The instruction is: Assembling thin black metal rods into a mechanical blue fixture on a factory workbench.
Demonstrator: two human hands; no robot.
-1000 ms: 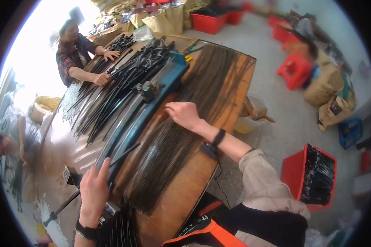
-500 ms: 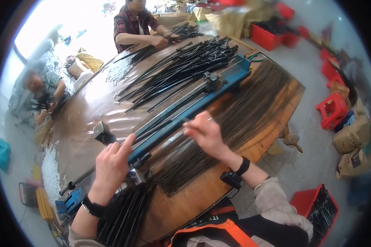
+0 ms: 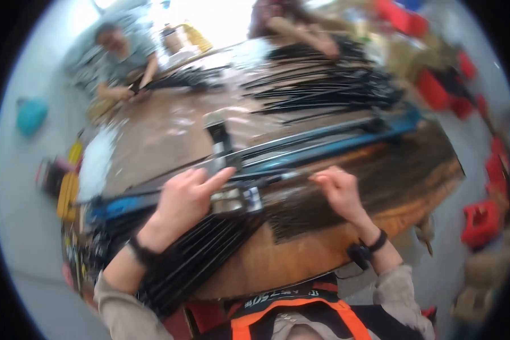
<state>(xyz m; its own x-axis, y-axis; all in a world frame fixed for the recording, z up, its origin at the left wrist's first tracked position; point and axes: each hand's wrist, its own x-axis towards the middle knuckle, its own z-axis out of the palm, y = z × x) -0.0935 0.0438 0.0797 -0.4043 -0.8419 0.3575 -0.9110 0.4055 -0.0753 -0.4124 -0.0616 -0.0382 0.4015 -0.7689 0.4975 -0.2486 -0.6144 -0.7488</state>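
Pointing with the forefinger to the right, the left hand (image 3: 184, 195) is bent low over the near side of the rig, and its other fingers are curled under the palm. A dark rod (image 3: 273, 178) shows just beyond this fingertip; whether the hidden fingers grasp it, I cannot tell. The right hand (image 3: 341, 192) is apart from the left one, with its fingers bent toward the thumb. Because of blur, I cannot tell if these fingers pinch some small thing. The pale end of the rod lies between the two hands, nearer to the right one.

Beside the left hand, a metal block (image 3: 228, 202) sits below the forefinger, and a dark upright bracket (image 3: 221, 140) stands behind it. A blue rail (image 3: 323, 149) runs slantwise across the worktop (image 3: 249, 272), behind the right hand. Dark coiled wires (image 3: 300, 212) lie flat under and around the right hand. Near the left forearm is a bundle of black rods (image 3: 209, 243).

Farther, a pile of black rods (image 3: 328, 85) covers the far side, where a co-worker's arm (image 3: 303, 35) reaches over it. Another co-worker (image 3: 124, 59), at the upper left, holds dark pieces. A red stool (image 3: 480, 224) stands on the floor at the right.
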